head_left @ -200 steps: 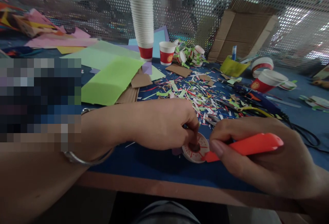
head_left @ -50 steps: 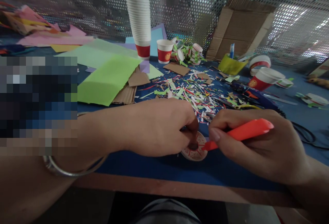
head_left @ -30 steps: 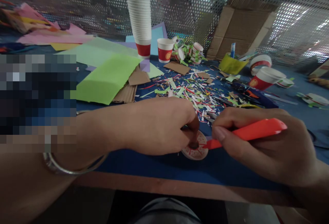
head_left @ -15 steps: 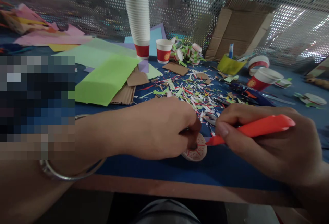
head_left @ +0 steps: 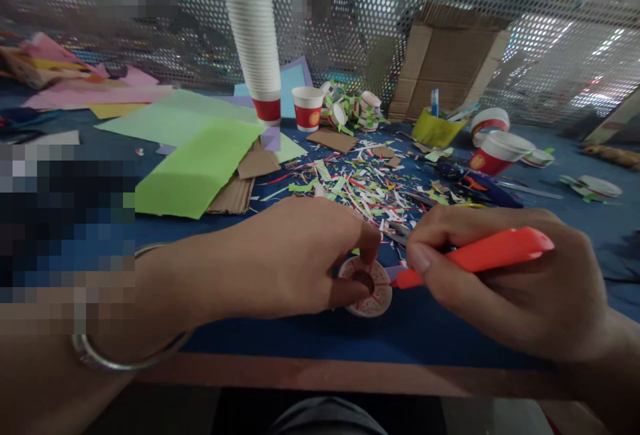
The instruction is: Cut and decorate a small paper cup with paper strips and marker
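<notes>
A small round paper-cup piece [head_left: 376,300] lies near the table's front edge, its pale face marked with red lines and dots around a dark round middle. My left hand [head_left: 305,258] reaches over it from the left, thumb and a finger closed on it at that dark middle. In my right hand [head_left: 515,295] is a red marker [head_left: 493,253], held like a pen. The marker's tip meets or nearly meets the piece's right rim, at the end of a red line. A purple paper scrap [head_left: 394,272] shows just behind the tip. Grey scissors or pliers [head_left: 397,234] lie partly hidden beyond.
Paper shreds [head_left: 350,182] cover the middle of the blue table. Green paper [head_left: 200,168] lies on cardboard at left. A tall cup stack [head_left: 255,48], a red-and-white cup [head_left: 307,108], a yellow container [head_left: 437,128] and a tilted cup [head_left: 500,152] stand behind.
My left fingers have spread a little and shifted, so more of the round piece and its dark middle shows. The marker stays at its right rim. The whole view has shifted slightly.
</notes>
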The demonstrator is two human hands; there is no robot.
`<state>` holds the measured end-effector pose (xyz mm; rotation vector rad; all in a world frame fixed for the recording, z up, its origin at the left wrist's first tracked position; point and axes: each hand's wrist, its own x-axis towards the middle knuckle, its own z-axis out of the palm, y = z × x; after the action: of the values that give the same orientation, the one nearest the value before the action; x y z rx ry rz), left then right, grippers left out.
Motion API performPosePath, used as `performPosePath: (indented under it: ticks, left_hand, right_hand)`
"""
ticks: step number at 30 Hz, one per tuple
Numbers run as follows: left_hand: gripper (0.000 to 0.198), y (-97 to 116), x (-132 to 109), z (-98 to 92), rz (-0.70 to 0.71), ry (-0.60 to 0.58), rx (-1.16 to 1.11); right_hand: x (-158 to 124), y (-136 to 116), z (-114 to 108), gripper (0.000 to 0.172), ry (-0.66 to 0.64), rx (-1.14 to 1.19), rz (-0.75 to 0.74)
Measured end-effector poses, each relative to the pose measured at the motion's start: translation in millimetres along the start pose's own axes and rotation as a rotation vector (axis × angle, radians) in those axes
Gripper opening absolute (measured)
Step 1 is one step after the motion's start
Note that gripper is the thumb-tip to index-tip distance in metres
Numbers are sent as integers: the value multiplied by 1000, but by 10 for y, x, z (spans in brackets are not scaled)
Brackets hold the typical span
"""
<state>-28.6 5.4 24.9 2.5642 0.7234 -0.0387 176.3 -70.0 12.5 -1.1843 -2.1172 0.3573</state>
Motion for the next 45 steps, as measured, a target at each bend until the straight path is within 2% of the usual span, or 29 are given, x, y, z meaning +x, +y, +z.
performPosePath:
  ticks: [8, 10, 18, 21, 24, 27, 29, 31, 37, 45]
  left_hand:
    - [11, -56, 26, 37, 0, -95, -215]
    - [7, -90, 34, 23, -9, -82, -246]
    - [14, -254, 83, -77, -95, 249, -75]
    - [19, -331, 88, -67, -107, 296, 41]
    - [30, -353, 55, -65, -40, 241, 55]
    - [49, -313, 10, -82, 31, 51, -8]
    - [64, -279, -6, -81, 25, -32, 12]
    - [74, -259, -8, -59, 15, -50, 43]
    - [63, -253, 19, 32, 59, -31, -8]
    - [55, -217, 27, 44, 78, -50, -14]
  right_hand:
    - [-6, -11, -8, 23, -5, 16, -5]
    - [-7, -6, 0, 23, -1, 20, -4]
    - [0, 9, 58, 15, -46, 52, -13]
    - [-1, 10, 76, 12, -68, 59, -29]
    - [5, 13, 92, 13, -70, 62, -42]
    - [19, 18, 110, 11, -75, 65, -34]
    - [27, 22, 121, 11, -83, 81, -32]
    - [30, 25, 128, 11, -88, 99, -35]
    - [21, 23, 142, 10, -101, 133, -36]
    - [41, 24, 161, 13, -108, 146, -51]
